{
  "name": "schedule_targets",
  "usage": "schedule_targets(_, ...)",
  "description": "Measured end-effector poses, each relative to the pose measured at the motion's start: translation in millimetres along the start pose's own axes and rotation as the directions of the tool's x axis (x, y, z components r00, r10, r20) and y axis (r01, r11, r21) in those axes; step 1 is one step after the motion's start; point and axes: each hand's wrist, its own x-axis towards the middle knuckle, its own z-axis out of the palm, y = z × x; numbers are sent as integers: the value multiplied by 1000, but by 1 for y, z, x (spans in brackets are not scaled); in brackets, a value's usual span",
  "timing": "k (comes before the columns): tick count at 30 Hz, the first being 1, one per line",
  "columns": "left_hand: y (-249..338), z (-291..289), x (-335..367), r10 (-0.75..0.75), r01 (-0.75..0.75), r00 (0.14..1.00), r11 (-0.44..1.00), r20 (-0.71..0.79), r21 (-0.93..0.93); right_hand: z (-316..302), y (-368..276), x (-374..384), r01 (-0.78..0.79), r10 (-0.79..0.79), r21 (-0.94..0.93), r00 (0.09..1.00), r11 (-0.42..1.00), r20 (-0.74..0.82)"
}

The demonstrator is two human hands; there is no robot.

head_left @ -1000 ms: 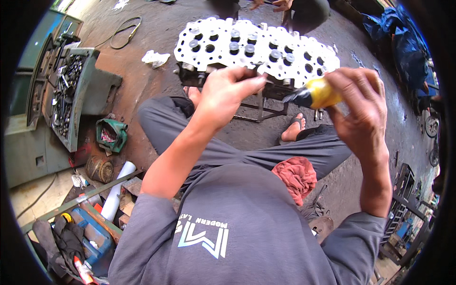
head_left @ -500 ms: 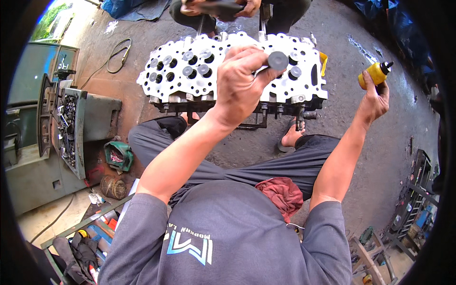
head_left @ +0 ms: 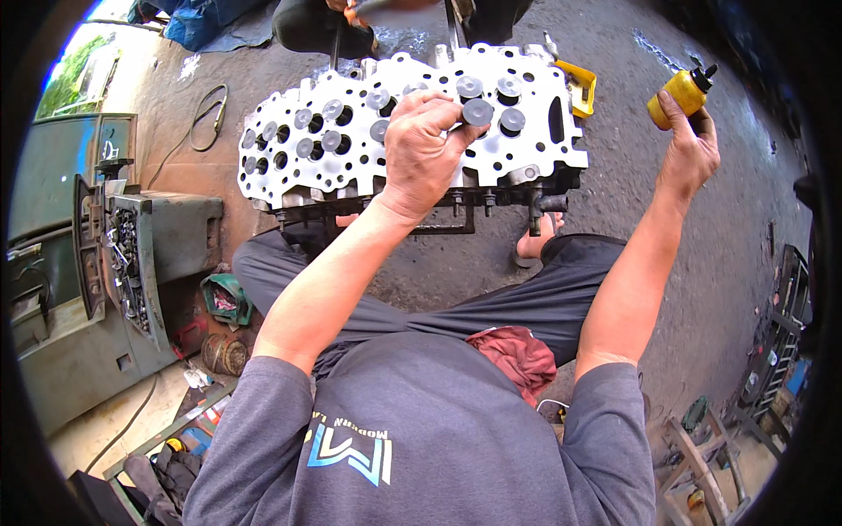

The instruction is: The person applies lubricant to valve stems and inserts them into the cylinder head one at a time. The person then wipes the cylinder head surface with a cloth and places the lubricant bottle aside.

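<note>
Over the cylinder head [head_left: 351,180], my left hand [head_left: 423,149] is closed in a pinch on an engine valve [head_left: 477,112], whose round grey face points up. Whether its stem is inside a guide is hidden by my fingers. Several other valves [head_left: 331,141] stand in the bores of the flat, pale deck, some raised above it. Out to the right, my right hand [head_left: 690,145] grips a small yellow squeeze bottle [head_left: 677,95] with a black nozzle, tilted and apart from the cylinder head.
Across the cylinder head another person's hand [head_left: 353,16] shows at the top edge. A yellow tray [head_left: 581,88] sits at its right end. A red rag [head_left: 517,359] lies in my lap. At left stands a metal cabinet with a tray of small parts [head_left: 130,263].
My left hand has brought the valve down and slightly left, closer to the deck. The yellow bottle has shifted a little left and up. The whole view has swung slightly.
</note>
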Motion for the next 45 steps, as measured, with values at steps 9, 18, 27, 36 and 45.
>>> schedule_targets(9, 21, -35, -41, -136, 159, 981, 972, -135, 174, 2, 0, 2, 10, -11, 40, 999, 999, 31)
schedule_targets(18, 41, -59, -54, 115, -141, 984, 971, 135, 195, 9, -1, 5, -14, 7, 95, 998, 995, 65)
schedule_targets(27, 50, -32, -28, 131, -218, 949, 929, 286, 299, 11, 1, 2, -40, 33, 88, 996, 995, 79)
schedule_targets(36, 60, -100, -106, -57, 62, 984, 998, 168, -20, 12, 10, 7, -85, 82, 47, 994, 995, 76)
schedule_targets(45, 29, -148, -149, -319, 312, 948, 933, -16, -178, -2, 33, 7, -86, 87, -10, 992, 996, 94)
